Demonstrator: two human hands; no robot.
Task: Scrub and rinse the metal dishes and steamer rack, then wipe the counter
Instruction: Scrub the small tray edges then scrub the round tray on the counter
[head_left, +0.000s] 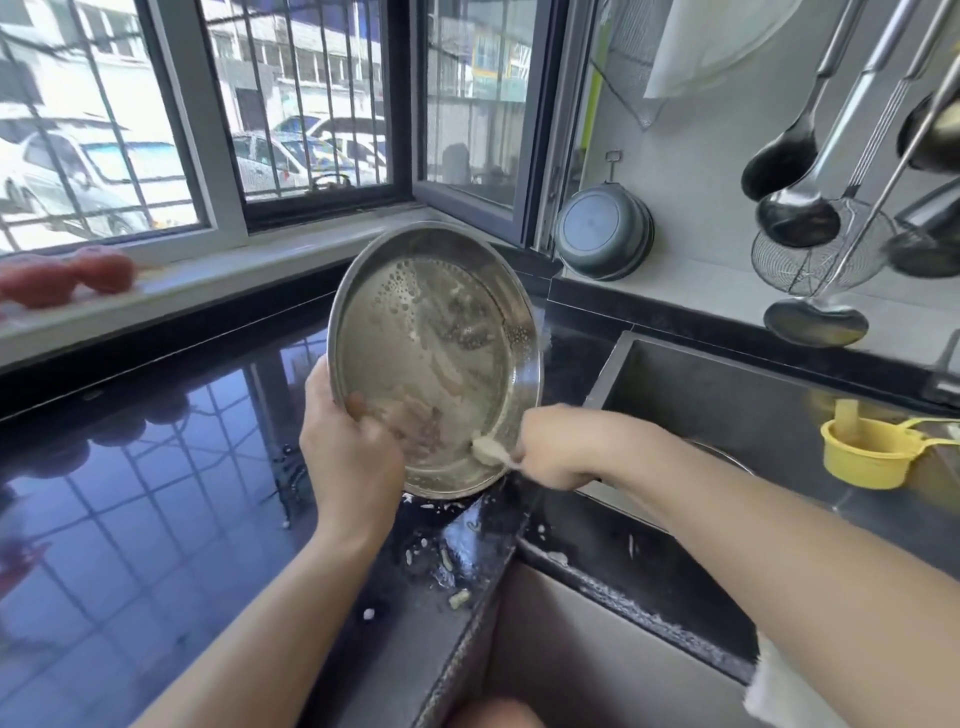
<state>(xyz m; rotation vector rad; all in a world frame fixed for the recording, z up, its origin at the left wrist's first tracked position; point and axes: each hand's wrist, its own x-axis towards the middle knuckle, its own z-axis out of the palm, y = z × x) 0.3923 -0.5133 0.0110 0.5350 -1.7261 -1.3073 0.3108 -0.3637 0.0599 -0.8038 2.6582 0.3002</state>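
Fingers of the left hand (349, 447) curl round the lower left rim of the round metal dish (434, 358), thumb inside the bowl. It holds the dish tilted up on edge, hollow side facing the camera, lower rim resting on the black counter (156, 519) just beside the sink (727, 415). The right hand (558, 447) is closed round a thin handle, pinching a small pale scrubbing tool (488, 449) whose tip presses on the dish's lower inside wall. The tool lies roughly level, its head pointing left into the dish.

The dish is shallow and flat-bottomed with a low upright wall, dull steel smeared with cloudy suds, bubbles beading its upper left. Pale scraps (447, 566) and foam lie on the glossy counter edge below it. A yellow plastic scoop (867, 452) sits in the grey sink. Steel ladles (800, 213) and a wire skimmer (810, 254) hang on the wall at right, near a dark pan (602, 234).
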